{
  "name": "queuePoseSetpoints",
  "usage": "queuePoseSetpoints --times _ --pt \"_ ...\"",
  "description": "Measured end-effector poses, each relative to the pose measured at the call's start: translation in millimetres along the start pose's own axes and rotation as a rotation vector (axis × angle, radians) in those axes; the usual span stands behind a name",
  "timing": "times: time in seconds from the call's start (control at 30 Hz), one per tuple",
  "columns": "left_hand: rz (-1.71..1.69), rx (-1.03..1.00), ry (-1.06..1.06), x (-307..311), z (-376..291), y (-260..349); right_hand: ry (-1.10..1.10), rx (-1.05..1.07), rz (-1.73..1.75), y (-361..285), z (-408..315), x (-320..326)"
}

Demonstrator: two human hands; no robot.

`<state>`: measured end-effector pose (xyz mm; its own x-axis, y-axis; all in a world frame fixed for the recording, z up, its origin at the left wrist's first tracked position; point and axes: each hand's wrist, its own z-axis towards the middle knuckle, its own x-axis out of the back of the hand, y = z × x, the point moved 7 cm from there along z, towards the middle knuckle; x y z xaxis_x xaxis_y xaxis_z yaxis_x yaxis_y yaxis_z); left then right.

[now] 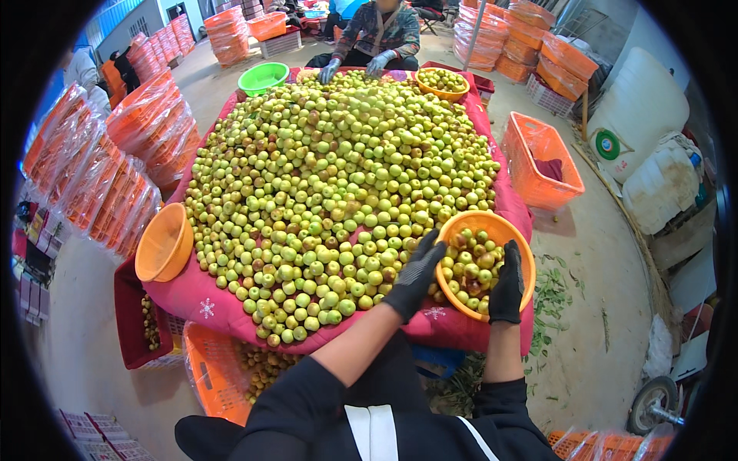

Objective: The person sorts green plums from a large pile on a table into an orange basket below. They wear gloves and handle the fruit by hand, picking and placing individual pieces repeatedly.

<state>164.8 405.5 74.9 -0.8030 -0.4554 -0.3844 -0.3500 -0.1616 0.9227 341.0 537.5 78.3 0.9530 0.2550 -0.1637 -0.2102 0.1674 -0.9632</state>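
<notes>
An orange plastic basket (527, 276) about half full of green and reddish jujubes (470, 268) sits at the near right corner of a table under a red quilted cover (369, 328). My left hand (416, 274), in a dark glove, is at the basket's left rim. The gloved right hand (507, 285) reaches over the right side, its fingers inside the rim. Whether the basket rests fully on the cover cannot be told. A broad heap of loose jujubes (340, 190) spreads over the table to the left and beyond.
An orange basket (164, 242) stands at the left corner, a green one (263, 79) at the far left. Opposite, a person with gloved hands (380, 62) touches the heap. Orange crates (542, 161) flank the table; another crate (213, 369) with fruit stands below its near edge.
</notes>
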Motion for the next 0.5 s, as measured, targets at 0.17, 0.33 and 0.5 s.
queuePoseSetpoints --times 0.17,0.33,0.5 --pt "0.677 -0.334 0.346 180.1 -44.6 43.3 -0.255 0.006 -0.016 -9.1 -21.0 -60.6" --pt "1.581 -0.038 0.671 351.3 -97.9 50.3 -0.552 -0.243 -0.041 53.2 -2.0 -197.0" --pt "1.752 0.119 0.557 394.4 -125.0 17.2 -0.535 0.09 -0.848 111.5 110.5 -320.2"
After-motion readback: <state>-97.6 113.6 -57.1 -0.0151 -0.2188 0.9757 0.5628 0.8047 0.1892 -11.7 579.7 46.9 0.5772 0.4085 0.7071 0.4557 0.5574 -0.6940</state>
